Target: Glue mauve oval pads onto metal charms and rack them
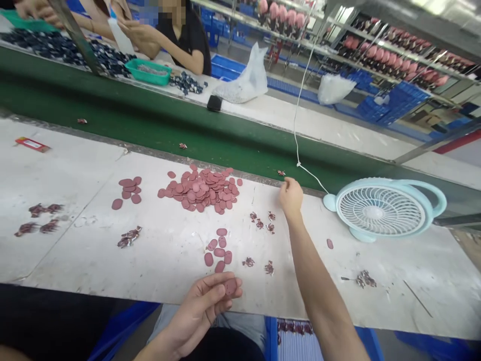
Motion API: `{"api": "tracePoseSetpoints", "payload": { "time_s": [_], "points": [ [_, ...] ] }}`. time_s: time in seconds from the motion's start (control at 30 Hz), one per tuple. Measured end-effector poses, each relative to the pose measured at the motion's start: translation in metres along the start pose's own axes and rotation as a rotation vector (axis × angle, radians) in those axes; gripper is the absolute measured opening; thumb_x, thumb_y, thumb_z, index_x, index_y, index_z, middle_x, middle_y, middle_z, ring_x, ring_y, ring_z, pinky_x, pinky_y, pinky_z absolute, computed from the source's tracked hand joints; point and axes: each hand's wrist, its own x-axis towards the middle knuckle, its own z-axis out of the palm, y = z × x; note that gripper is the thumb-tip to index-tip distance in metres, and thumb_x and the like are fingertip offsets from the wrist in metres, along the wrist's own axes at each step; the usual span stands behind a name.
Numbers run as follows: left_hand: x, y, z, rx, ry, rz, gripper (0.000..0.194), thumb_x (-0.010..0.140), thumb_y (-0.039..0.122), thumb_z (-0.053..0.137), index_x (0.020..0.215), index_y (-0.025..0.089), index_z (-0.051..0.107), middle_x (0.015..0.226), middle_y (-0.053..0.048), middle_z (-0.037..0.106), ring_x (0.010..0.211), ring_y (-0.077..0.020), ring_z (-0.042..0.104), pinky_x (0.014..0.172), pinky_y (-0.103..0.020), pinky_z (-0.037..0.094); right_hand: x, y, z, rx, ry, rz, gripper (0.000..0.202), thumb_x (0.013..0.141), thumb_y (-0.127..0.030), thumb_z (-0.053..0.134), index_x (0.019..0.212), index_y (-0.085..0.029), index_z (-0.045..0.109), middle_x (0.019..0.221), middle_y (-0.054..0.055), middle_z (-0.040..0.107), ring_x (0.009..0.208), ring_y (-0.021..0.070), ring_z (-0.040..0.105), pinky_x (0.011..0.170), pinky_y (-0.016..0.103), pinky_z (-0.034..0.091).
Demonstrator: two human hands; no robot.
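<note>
My left hand [206, 306] is closed on a reddish oval disc [230, 287], held between thumb and fingers above the table's front edge. Stretched out to the far edge is my right hand [291, 197], its fingers curled by a small brown and white piece [281, 172] on the green belt; whether it grips anything is hidden. A large pile of reddish discs [203, 188] lies at mid table, with a looser group of discs [219, 250] nearer me. Small brown pieces [260, 224] lie between that pile and my right forearm.
A light blue fan [376, 210] stands at the right, its cord crossing the green belt [240, 145]. More discs [130, 189] and brown pieces [129, 236] lie left. Beyond the belt, people work beside dark pieces and a green tray [148, 72]. A blue crate [271, 338] sits below.
</note>
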Motion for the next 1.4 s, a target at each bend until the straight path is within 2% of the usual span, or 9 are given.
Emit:
{"api": "tracePoseSetpoints", "payload": {
  "time_s": [0.13,0.23,0.33,0.43,0.53,0.67,0.77,0.9,1.4],
  "points": [
    [-0.007,0.005,-0.004,-0.009,0.021,0.057,0.024,0.085,0.023,0.072,0.107,0.014,0.073,0.115,-0.015,0.073,0.1,-0.02,0.071,0.079,-0.022,0.055,0.069,-0.019,0.017,-0.142,-0.045,0.072,0.035,0.093,-0.036,0.062,0.122,-0.017,0.059,0.129,0.009,0.059,0.116,0.0247,0.059,0.099,0.05,0.05],
    [-0.008,0.01,-0.007,-0.017,0.039,0.084,0.024,0.084,0.023,0.074,0.106,0.014,0.074,0.114,-0.015,0.074,0.099,-0.0203,0.072,0.077,-0.021,0.055,0.083,-0.026,0.018,-0.164,-0.075,0.112,0.035,0.092,-0.036,0.062,0.121,-0.016,0.06,0.127,0.01,0.06,0.113,0.0241,0.06,0.097,0.048,0.052],
    [-0.005,0.012,-0.008,-0.016,0.041,0.096,0.026,0.081,0.023,0.077,0.105,0.014,0.074,0.113,-0.016,0.074,0.098,-0.0206,0.072,0.076,-0.021,0.054,0.074,-0.031,0.011,-0.104,-0.074,0.111,0.033,0.091,-0.034,0.064,0.117,-0.014,0.062,0.125,0.011,0.061,0.114,0.0243,0.06,0.098,0.048,0.051],
    [-0.001,0.008,-0.009,-0.021,0.018,0.1,0.027,0.079,0.024,0.078,0.104,0.014,0.074,0.112,-0.016,0.074,0.095,-0.0207,0.072,0.075,-0.022,0.054,0.027,-0.029,0.001,0.054,-0.103,0.061,0.026,0.089,-0.03,0.066,0.109,-0.013,0.066,0.115,0.011,0.068,0.11,0.0239,0.064,0.095,0.043,0.053],
    [0.004,0.002,-0.01,-0.007,-0.002,0.089,0.027,0.079,0.024,0.079,0.103,0.014,0.074,0.112,-0.015,0.074,0.097,-0.0211,0.072,0.075,-0.021,0.053,-0.061,-0.019,-0.009,0.268,-0.234,0.002,0.025,0.083,-0.034,0.069,0.103,-0.018,0.07,0.101,0.006,0.074,0.095,0.0206,0.07,0.085,0.035,0.057],
    [0.007,-0.008,-0.009,0.036,-0.005,0.091,0.026,0.078,0.024,0.08,0.102,0.017,0.074,0.109,-0.012,0.076,0.098,-0.0219,0.072,0.073,-0.022,0.053,-0.189,-0.002,-0.026,0.591,-0.44,0.021,0.015,0.08,-0.035,0.072,0.091,-0.025,0.073,0.09,0.002,0.075,0.085,0.0203,0.072,0.078,0.036,0.062],
    [0.009,-0.014,-0.007,0.088,0.006,0.11,0.022,0.076,0.025,0.082,0.096,0.017,0.075,0.099,-0.009,0.078,0.09,-0.019,0.072,0.072,-0.022,0.053,-0.247,0.008,-0.037,0.722,-0.507,0.088,0.017,0.079,-0.029,0.072,0.095,-0.033,0.074,0.089,0.001,0.075,0.079,0.0226,0.073,0.069,0.038,0.064],
    [0.01,-0.021,-0.001,0.192,-0.005,0.109,0.022,0.074,0.027,0.084,0.09,0.014,0.075,0.088,-0.009,0.077,0.076,-0.0155,0.069,0.068,-0.023,0.052,-0.269,0.016,-0.047,0.652,-0.49,0.136,0.02,0.077,-0.031,0.072,0.096,-0.038,0.074,0.091,0.0,0.075,0.078,0.0273,0.073,0.065,0.045,0.066],
    [0.003,-0.036,0.01,0.227,-0.046,0.203,0.011,0.075,0.023,0.081,0.071,0.014,0.074,0.087,-0.008,0.077,0.072,-0.0146,0.066,0.069,-0.026,0.052,-0.276,0.02,-0.063,0.648,-0.498,0.212,0.018,0.075,-0.035,0.074,0.093,-0.036,0.074,0.087,0.0,0.075,0.072,0.0261,0.072,0.066,0.045,0.066]
  ]
}}
